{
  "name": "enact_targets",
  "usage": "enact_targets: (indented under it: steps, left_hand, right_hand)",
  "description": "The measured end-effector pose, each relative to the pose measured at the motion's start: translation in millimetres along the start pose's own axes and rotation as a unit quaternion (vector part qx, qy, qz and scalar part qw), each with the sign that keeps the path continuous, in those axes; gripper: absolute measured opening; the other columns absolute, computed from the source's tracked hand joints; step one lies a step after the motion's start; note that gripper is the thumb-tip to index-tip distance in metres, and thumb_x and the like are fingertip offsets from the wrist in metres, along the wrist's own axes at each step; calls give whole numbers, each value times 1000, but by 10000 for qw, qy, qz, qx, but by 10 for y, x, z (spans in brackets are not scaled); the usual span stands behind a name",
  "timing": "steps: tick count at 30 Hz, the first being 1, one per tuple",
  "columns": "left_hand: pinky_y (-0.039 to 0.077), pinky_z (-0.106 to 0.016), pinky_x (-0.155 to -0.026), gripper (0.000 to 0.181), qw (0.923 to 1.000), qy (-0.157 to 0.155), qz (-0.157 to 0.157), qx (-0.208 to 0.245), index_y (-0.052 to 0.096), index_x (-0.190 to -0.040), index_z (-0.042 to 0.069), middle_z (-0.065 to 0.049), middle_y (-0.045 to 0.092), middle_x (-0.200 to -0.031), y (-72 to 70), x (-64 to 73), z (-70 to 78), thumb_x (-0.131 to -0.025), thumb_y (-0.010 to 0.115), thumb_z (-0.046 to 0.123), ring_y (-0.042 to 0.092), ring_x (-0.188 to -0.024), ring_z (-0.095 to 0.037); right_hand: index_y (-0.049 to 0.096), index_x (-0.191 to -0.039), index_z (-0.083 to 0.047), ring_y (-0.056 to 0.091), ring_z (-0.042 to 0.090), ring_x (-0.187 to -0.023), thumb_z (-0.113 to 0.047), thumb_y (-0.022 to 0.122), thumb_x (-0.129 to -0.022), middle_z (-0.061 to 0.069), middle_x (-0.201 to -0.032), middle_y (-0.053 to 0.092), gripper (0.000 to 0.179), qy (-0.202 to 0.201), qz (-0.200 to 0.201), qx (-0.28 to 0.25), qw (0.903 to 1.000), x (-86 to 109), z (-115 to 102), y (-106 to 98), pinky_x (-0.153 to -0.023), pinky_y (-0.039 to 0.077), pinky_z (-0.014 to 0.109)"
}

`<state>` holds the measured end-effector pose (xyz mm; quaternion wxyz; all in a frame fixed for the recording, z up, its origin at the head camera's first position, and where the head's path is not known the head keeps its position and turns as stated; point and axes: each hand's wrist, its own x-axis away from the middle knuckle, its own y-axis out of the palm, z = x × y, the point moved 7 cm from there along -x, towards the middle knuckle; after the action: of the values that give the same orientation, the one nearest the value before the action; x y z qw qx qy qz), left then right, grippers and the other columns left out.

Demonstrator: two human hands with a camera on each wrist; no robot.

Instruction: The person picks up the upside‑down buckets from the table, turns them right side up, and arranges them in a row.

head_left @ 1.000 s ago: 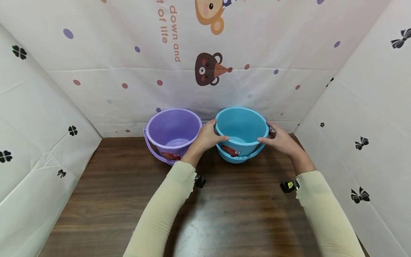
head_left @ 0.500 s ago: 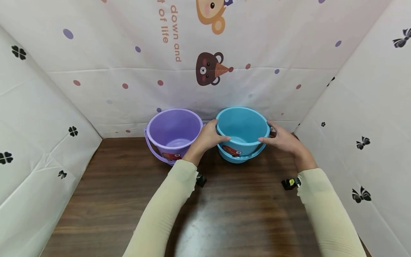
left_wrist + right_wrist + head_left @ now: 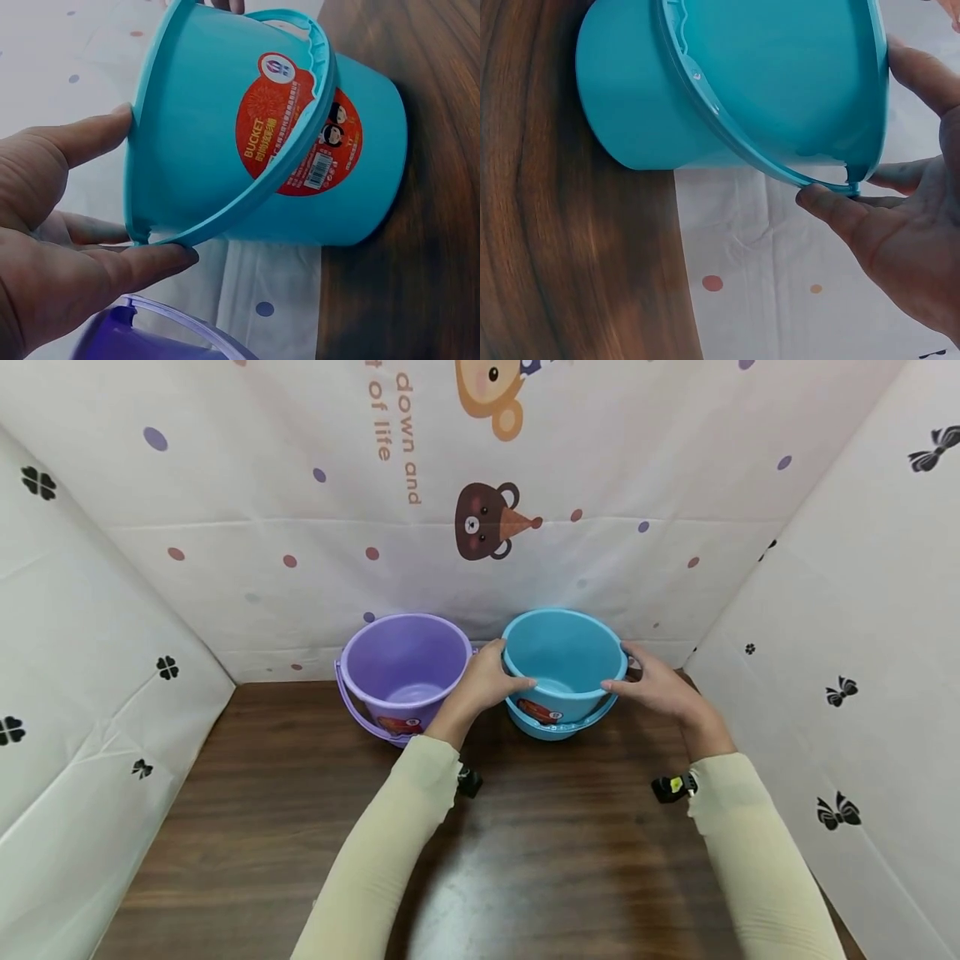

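Note:
A light-blue bucket (image 3: 566, 703) stands upright near the back wall, its handle (image 3: 304, 139) hanging down across the front. My left hand (image 3: 483, 681) holds its rim from the left, thumb at the front edge and a finger beside the handle joint. On the opposite side my right hand (image 3: 660, 687) holds the rim in the same way, as the right wrist view shows, with a fingertip (image 3: 814, 196) against the handle's end. A red label (image 3: 259, 127) reading "BUCKET" is on the bucket's front. Close to the left forearm stands a purple bucket (image 3: 405, 652), its handle down too.
The dark wooden table (image 3: 540, 860) meets white printed sheets on three sides. The back sheet (image 3: 247, 560) rises right behind both buckets, and the right sheet (image 3: 795, 635) slopes up beyond my right hand. A small black camera (image 3: 670, 789) is on the right wrist.

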<state>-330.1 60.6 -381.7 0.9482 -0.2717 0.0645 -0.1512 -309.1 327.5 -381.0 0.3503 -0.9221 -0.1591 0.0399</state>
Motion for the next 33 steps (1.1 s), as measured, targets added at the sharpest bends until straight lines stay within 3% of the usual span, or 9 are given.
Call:
enact_targets:
  steps: [14,33]
  left_hand:
    - [50,-48,-111,86,9999,68,17,-80,40,-156,4,-15,52,-151,-13,45,17,-87,85,28,54,-137,-32]
    - [48,-49,-112,85,9996,186,7,-228,43,-154,2,-17,53,-151,-44,59,24,-86,86,29,53,-138,-34]
  right_hand:
    - [18,-165,-5,51,47,-134,-35,72,-98,30,-153,45,91,197,110,292,9993,41,-28,-18,-102,50,63]
    - [13,-166,-7,43,51,-141,-36,71,-98,29,-159,37,94,190,169,69,9997,45,53,25,-102,50,65]
